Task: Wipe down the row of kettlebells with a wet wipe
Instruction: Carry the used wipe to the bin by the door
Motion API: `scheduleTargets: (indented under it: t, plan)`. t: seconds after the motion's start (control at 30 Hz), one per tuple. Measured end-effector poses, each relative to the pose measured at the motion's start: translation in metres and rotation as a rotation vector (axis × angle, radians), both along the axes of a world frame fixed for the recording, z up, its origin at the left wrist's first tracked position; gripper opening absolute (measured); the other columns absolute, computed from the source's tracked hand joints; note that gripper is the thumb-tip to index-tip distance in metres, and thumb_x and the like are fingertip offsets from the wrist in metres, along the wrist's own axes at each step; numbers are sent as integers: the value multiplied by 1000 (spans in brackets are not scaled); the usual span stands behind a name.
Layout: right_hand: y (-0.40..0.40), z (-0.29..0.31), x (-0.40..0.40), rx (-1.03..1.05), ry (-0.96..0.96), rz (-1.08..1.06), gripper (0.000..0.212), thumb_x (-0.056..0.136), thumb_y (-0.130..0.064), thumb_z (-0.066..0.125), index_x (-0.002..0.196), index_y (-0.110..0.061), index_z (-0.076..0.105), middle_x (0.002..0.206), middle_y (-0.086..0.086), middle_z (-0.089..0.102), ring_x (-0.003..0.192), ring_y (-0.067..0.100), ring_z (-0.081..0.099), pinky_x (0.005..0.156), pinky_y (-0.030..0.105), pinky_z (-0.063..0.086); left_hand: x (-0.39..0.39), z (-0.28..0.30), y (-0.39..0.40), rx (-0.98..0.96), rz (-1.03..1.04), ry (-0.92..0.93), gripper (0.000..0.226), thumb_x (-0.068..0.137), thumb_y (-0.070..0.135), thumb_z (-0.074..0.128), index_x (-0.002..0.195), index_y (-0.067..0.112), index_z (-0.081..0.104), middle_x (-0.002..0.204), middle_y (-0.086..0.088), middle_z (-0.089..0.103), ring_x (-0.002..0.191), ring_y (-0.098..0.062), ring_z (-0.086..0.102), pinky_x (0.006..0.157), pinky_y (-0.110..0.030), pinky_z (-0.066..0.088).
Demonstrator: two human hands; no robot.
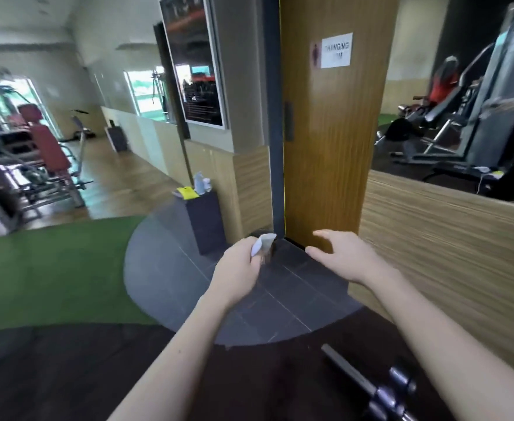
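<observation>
Head view: two bare arms reach out over a gym floor.
Left hand (pixel 243 262): its fingers are curled around a white wet wipe (pixel 263 243), which sticks up out of the fist.
Right hand (pixel 345 258): it holds nothing, and its fingers are spread wide and loose, hanging in the air in front of the wooden door (pixel 334 123).
Wipe: it touches only the left hand, up in the air above the grey floor tiles (pixel 283 302).
Kettlebells: none show in this view (so the row must be somewhere else).
How far along: I think the wiping is not going on right now. Nothing here tells me if any kettlebell is clean yet, so I cannot say how much is left.
Close edges: the door and the striped wood wall (pixel 447 253) are just beside the right hand. A dark bin (pixel 207 220) stands near the left hand, past the wipe. A metal barbell (pixel 380 387) lies low on the dark mat, under the right arm.
Open room: the green turf (pixel 52 268) on the left is wide and bare, and the wood floor goes on past it to the gym machines (pixel 37 165).
</observation>
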State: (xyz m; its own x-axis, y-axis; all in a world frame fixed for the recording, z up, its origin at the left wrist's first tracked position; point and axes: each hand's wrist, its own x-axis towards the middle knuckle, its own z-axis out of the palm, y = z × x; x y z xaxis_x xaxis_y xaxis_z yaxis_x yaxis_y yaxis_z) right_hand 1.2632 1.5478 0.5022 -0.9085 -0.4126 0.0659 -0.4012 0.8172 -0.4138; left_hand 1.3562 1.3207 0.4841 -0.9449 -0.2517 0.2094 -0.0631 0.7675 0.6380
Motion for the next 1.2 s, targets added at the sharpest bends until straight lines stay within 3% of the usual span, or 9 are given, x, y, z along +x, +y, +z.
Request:
scheduleTargets:
  t: [0.23, 0.4, 0.53, 0.63, 0.73, 0.83, 1.0, 1.1, 1.2]
  plan:
    - [-98, -10, -59, 9, 3, 81, 61, 102, -62, 53, 154, -32, 49, 153, -5, 58, 136, 20, 58, 104, 35, 50, -35, -14, -98, 77, 46, -25, 31, 88, 43, 28, 81, 21, 49, 75, -4, 67, 83, -24, 64, 83, -53, 57]
    - [-169, -32, -121, 11, -13, 23, 62, 102, -63, 52, 155, -30, 49, 156, -4, 55, 140, 20, 55, 110, 38, 49, -98, -26, -179, 106, 28, -39, 31, 100, 22, 38, 74, 33, 50, 93, 5, 72, 79, -12, 60, 82, -43, 56]
    - [-231, -57, -164, 5, -73, -41, 61, 102, -64, 52, 153, -30, 52, 152, -5, 59, 136, 18, 58, 108, 38, 52, -151, -35, -257, 117, -19, -99, 30, 99, 34, 35, 94, 31, 65, 102, 12, 74, 95, -9, 68, 89, -41, 58]
    - [-273, -80, -189, -12, -137, -80, 62, 99, -67, 53, 150, -31, 55, 146, -6, 63, 130, 16, 61, 104, 39, 55, -188, -41, -303, 112, -27, -106, 32, 96, 40, 33, 87, 25, 59, 95, 5, 74, 93, -17, 69, 87, -49, 58]
    - [-314, -105, -214, 13, -212, -96, 62, 98, -68, 54, 148, -32, 57, 145, -7, 63, 129, 15, 61, 104, 38, 54, -225, -58, -340, 119, -74, -175, 32, 102, 33, 36, 93, 18, 62, 86, -5, 72, 88, -18, 68, 87, -50, 56]
    - [-353, -125, -251, 38, -265, -111, 61, 98, -68, 54, 148, -33, 56, 148, -7, 62, 131, 15, 61, 104, 37, 54, -275, -81, -374, 96, -73, -189, 28, 107, 28, 43, 90, 16, 61, 89, -1, 71, 86, -23, 66, 84, -43, 56]
    - [-415, -152, -352, 61, -279, -124, 61, 99, -67, 53, 149, -32, 55, 149, -5, 61, 132, 16, 60, 104, 38, 54, -380, -105, -423, 88, -144, -236, 21, 106, 19, 44, 86, 22, 50, 84, 1, 53, 79, -17, 46, 70, -22, 40]
    - [-448, -162, -419, 89, -296, -139, 60, 100, -66, 53, 149, -31, 55, 147, -5, 62, 129, 17, 62, 101, 38, 55, -453, -117, -457, 69, -168, -242, 28, 109, 35, 45, 86, 25, 57, 83, 1, 61, 81, -18, 57, 77, -37, 51]
    - [-472, -165, -476, 72, -337, -152, 53, 101, -63, 56, 142, -30, 61, 140, -5, 66, 122, 15, 64, 94, 33, 55, -516, -109, -477, 124, -231, -263, 29, 109, 35, 42, 84, 36, 57, 81, -4, 65, 78, -19, 60, 80, -36, 54]
